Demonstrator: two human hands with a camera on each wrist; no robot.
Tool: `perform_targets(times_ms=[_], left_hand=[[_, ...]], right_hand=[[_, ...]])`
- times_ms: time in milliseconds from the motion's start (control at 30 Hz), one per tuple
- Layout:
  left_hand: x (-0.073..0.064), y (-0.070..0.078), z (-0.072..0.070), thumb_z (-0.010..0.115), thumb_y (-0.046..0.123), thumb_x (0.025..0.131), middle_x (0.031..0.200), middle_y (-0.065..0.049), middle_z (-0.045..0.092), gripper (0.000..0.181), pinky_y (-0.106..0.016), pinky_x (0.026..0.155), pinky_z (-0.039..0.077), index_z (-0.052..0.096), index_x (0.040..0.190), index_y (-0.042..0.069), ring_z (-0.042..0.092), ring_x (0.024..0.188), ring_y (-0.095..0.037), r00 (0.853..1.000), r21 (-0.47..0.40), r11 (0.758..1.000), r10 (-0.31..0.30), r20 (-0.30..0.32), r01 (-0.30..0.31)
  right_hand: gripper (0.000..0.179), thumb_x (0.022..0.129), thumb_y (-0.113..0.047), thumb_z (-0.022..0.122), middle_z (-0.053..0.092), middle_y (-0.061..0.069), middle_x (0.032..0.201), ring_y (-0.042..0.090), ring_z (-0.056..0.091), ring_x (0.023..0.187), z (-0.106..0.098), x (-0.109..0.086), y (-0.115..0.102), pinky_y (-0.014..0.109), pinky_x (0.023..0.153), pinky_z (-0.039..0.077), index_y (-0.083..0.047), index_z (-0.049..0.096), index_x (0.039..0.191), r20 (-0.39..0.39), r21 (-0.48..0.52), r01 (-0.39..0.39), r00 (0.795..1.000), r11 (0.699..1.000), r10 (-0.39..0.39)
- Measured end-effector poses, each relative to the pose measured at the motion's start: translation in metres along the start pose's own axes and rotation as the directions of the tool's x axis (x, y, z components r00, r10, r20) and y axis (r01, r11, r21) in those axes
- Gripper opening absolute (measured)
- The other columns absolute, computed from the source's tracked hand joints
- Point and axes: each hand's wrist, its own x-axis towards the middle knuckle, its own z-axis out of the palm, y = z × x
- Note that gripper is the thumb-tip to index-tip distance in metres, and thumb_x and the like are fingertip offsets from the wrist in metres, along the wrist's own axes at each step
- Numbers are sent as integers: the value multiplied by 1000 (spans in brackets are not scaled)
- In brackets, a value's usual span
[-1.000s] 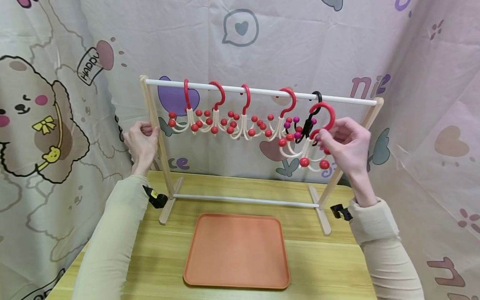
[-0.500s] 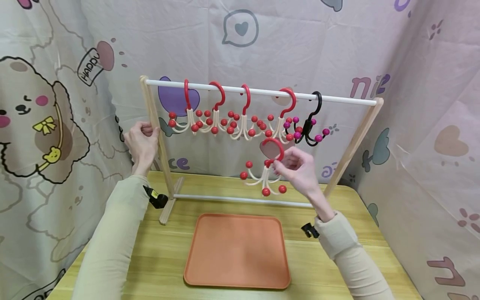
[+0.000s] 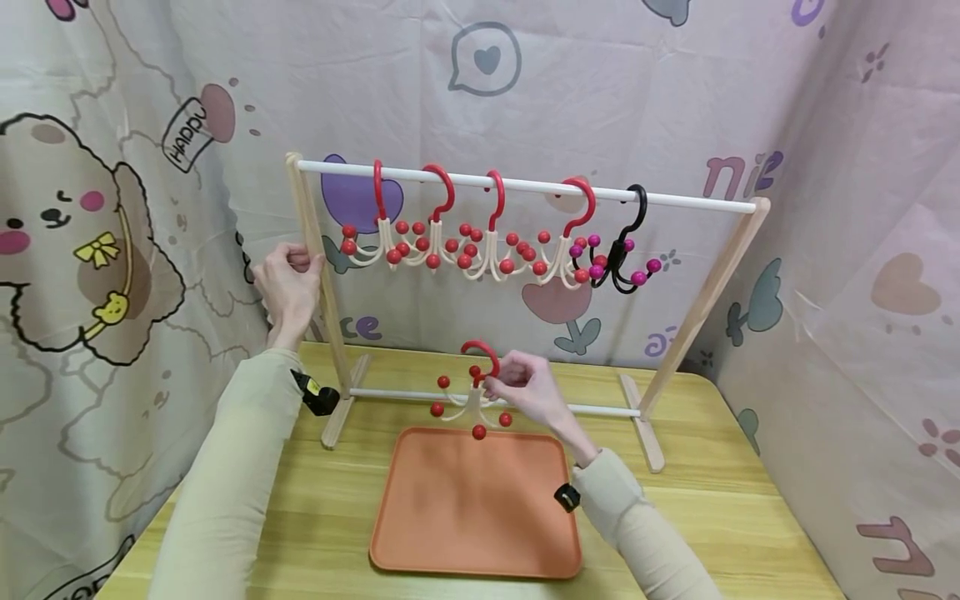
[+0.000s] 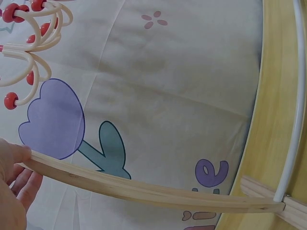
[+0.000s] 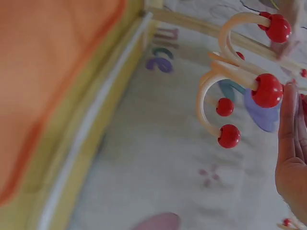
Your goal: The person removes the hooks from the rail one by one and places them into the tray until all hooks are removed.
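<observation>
My right hand [image 3: 531, 389] pinches a red-and-cream hook hanger [image 3: 476, 407] by the lower part of its red hook, above the back edge of the orange tray [image 3: 480, 508]. Curved cream arms tipped with red balls spread from this hanger, large in the right wrist view beside the fingers [image 5: 289, 120]. My left hand [image 3: 288, 287] grips the left wooden post [image 3: 327, 308] of the rack; in the left wrist view its thumb and fingers [image 4: 29, 189] close round that post [image 4: 144, 190]. From the rack's white top rail [image 3: 517, 183] hang several red-hooked hangers [image 3: 491, 242] and a black hanger [image 3: 618, 250] with magenta balls.
The rack stands on a wooden table [image 3: 660, 533], behind the tray. A white lower rail [image 3: 600, 409] joins its feet, and a right post [image 3: 701, 312] rises at the other end. Patterned curtains [image 3: 862, 350] enclose the back and sides.
My right hand has carried the hanger left and down, from in front of the black hanger to the tray's back edge. The left hand stays on the post.
</observation>
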Motion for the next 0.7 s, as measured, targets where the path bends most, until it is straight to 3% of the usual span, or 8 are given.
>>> perform_targets(times_ms=[233, 367, 500, 700], left_hand=[[0, -1, 1, 69, 16, 94, 106, -22, 75, 25, -32, 88, 44, 70, 111, -2, 58, 86, -18, 1000, 18, 1000, 8, -17, -8], [1, -1, 1, 69, 17, 94, 106, -21, 75, 25, -26, 83, 41, 71, 111, -1, 52, 79, -5, 1000, 21, 1000, 3, -17, -3], [1, -1, 1, 69, 16, 93, 105, -22, 75, 25, -32, 89, 45, 71, 111, -1, 46, 74, 3, 1000, 19, 1000, 10, -22, -10], [1, 0, 1, 69, 16, 93, 105, -22, 75, 25, -39, 95, 47, 71, 111, -1, 52, 76, -3, 1000, 20, 1000, 15, -22, -14]], right_hand=[[10, 88, 6, 70, 72, 35, 92, 35, 75, 76, 23, -5, 32, 49, 72, 61, 11, 67, 96, 75, 32, -43, 996, 999, 41], [12, 89, 2, 70, 74, 32, 95, 45, 73, 82, 34, -9, 43, 45, 74, 62, 9, 69, 98, 93, 16, -79, 993, 997, 77], [14, 89, 3, 70, 73, 33, 97, 51, 71, 86, 44, -12, 54, 48, 76, 61, 11, 69, 101, 109, 34, -114, 988, 993, 110], [12, 90, 2, 70, 74, 32, 95, 49, 72, 84, 56, -17, 63, 55, 76, 59, 9, 69, 99, 101, 18, -114, 989, 993, 111]])
